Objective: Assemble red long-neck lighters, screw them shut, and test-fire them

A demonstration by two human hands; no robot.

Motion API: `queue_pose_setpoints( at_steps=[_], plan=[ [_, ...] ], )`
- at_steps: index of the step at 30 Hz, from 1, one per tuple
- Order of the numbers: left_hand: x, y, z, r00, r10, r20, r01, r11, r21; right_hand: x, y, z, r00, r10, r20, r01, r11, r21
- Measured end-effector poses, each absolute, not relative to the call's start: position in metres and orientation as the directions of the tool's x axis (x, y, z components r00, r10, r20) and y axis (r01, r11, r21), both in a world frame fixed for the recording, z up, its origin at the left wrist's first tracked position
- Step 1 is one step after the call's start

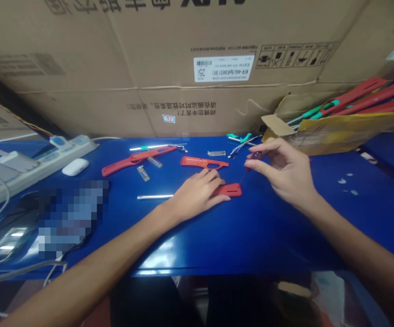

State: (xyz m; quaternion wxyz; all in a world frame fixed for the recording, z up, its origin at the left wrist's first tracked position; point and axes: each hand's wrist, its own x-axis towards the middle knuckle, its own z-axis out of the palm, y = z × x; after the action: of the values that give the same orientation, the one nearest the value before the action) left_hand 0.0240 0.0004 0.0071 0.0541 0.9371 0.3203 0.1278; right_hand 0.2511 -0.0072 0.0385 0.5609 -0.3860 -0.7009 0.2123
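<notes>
My left hand [198,193] is wrapped over a red long-necked lighter [232,190], pressing it to the blue table. The lighter's silver tube [154,197] sticks out to the left of the hand. Pinched in the fingertips of my right hand [283,168] is a small screwdriver [257,156] with a dark purple handle. Its thin shaft slants down, and the tip meets the right end of the red lighter. Just behind my left hand lies a loose red casing half [203,162] with a trigger loop. The lighter's middle is hidden under my left hand.
More red lighter parts [122,165] and clear small tanks [143,173] lie behind left. Green triggers with wires [239,137] lie at the back. A carton [333,136] of red lighters stands at right. A power strip [36,163], an earbud case [75,167] and a phone lie left.
</notes>
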Motion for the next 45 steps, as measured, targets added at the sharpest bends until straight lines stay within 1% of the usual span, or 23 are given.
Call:
queue_pose_setpoints(
  at_steps=[3, 8, 11, 13, 16, 18, 21, 24, 27, 29, 31, 34, 37, 40, 42, 45],
  plan=[
    [0.024, 0.001, 0.007, 0.763, 0.613, 0.204, 0.584, -0.79, 0.19, 0.248, -0.005, 0.034, -0.023, 0.761, 0.648, 0.31, 0.622, -0.719],
    [0.023, 0.002, 0.005, 0.77, 0.594, 0.232, 0.567, -0.804, 0.177, 0.241, -0.003, 0.03, 0.089, 0.753, 0.651, 0.326, 0.596, -0.734],
    [0.023, 0.002, 0.004, 0.765, 0.597, 0.242, 0.564, -0.802, 0.198, 0.238, -0.006, 0.028, 0.107, 0.744, 0.66, 0.366, 0.588, -0.722],
    [0.023, 0.002, 0.004, 0.749, 0.62, 0.234, 0.579, -0.784, 0.223, 0.237, -0.01, 0.029, 0.075, 0.729, 0.68, 0.416, 0.597, -0.686],
    [0.023, 0.001, 0.006, 0.726, 0.649, 0.226, 0.602, -0.76, 0.246, 0.239, -0.015, 0.034, -0.013, 0.672, 0.741, 0.493, 0.649, -0.58],
    [0.023, 0.0, 0.007, 0.719, 0.657, 0.226, 0.607, -0.752, 0.257, 0.244, -0.015, 0.038, -0.026, 0.627, 0.779, 0.513, 0.677, -0.528],
    [0.023, 0.0, 0.007, 0.706, 0.669, 0.233, 0.609, -0.741, 0.281, 0.255, -0.008, 0.041, -0.043, 0.608, 0.793, 0.597, 0.651, -0.468],
    [0.022, 0.002, 0.007, 0.674, 0.68, 0.289, 0.586, -0.73, 0.352, 0.267, 0.005, 0.032, -0.232, 0.667, 0.708, 0.693, 0.624, -0.36],
    [0.021, 0.004, 0.008, 0.599, 0.695, 0.398, 0.538, -0.718, 0.442, 0.274, 0.016, 0.014, -0.379, 0.751, 0.54, 0.727, 0.603, -0.328],
    [0.02, 0.005, 0.008, 0.555, 0.687, 0.47, 0.519, -0.727, 0.449, 0.273, 0.02, 0.003, -0.421, 0.794, 0.439, 0.755, 0.575, -0.316],
    [0.018, 0.007, 0.009, 0.525, 0.666, 0.53, 0.514, -0.744, 0.427, 0.269, 0.02, -0.003, -0.453, 0.811, 0.369, 0.779, 0.562, -0.279],
    [0.015, 0.009, 0.012, 0.437, 0.661, 0.61, 0.517, -0.74, 0.431, 0.257, 0.011, 0.0, -0.508, 0.781, 0.365, 0.77, 0.601, -0.214],
    [0.01, 0.011, 0.018, 0.333, 0.654, 0.679, 0.531, -0.725, 0.438, 0.24, -0.002, 0.007, -0.637, 0.663, 0.393, 0.687, 0.719, -0.1],
    [0.007, 0.011, 0.025, 0.283, 0.611, 0.739, 0.544, -0.737, 0.401, 0.223, -0.014, 0.009, -0.76, 0.558, 0.333, 0.603, 0.797, 0.04],
    [0.007, 0.009, 0.028, 0.284, 0.584, 0.761, 0.549, -0.749, 0.37, 0.216, -0.019, 0.008, -0.794, 0.542, 0.275, 0.588, 0.8, 0.12],
    [0.01, 0.004, 0.028, 0.386, 0.544, 0.745, 0.561, -0.779, 0.279, 0.212, -0.023, 0.008, -0.773, 0.598, 0.21, 0.633, 0.749, 0.197]
  ],
)
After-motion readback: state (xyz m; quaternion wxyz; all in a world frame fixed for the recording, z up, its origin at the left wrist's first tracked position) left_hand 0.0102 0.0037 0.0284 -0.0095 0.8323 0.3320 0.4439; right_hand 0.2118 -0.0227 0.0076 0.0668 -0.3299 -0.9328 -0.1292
